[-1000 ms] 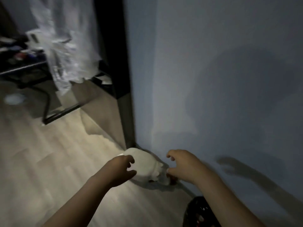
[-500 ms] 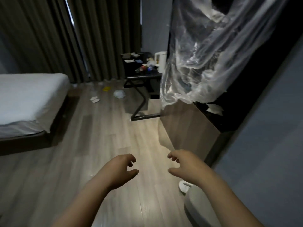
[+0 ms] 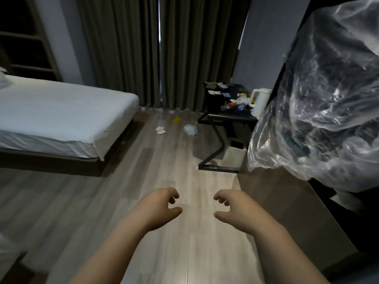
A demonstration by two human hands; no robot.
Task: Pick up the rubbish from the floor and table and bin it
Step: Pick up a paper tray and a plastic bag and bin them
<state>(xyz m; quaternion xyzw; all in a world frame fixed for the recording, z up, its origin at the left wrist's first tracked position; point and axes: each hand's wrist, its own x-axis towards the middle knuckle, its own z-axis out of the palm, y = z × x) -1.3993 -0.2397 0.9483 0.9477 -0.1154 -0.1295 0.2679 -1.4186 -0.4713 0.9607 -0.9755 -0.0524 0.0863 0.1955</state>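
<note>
Head view, entries left to right. A white-sheeted bed [image 3: 61, 111] is seen at far left on a dark base, and closed dark curtains [image 3: 127, 48] are hung behind it. The left hand [image 3: 158, 210] is held over the wooden floor [image 3: 114, 201], fingers [image 3: 174, 194] loosely curled and apart from the thumb, nothing gripped. Floor rubbish is noted well beyond the hands, between bed and worktop: white wrappers [image 3: 160, 130], a yellow scrap [image 3: 176, 119] nearer the curtains, and a crumpled pale wad [image 3: 190, 129] just beside the worktop leg. The right hand [image 3: 235, 212] is held level with the left, fingers [image 3: 220, 196] likewise loosely curled, nothing held. More small litter [image 3: 235, 103] is scattered on the dark worktop [image 3: 229, 117]; single items cannot be told apart. A white kettle [image 3: 260, 101] is stood at its right edge. Clear plastic sheeting [image 3: 317, 109] is draped over dark furniture at far right.
</note>
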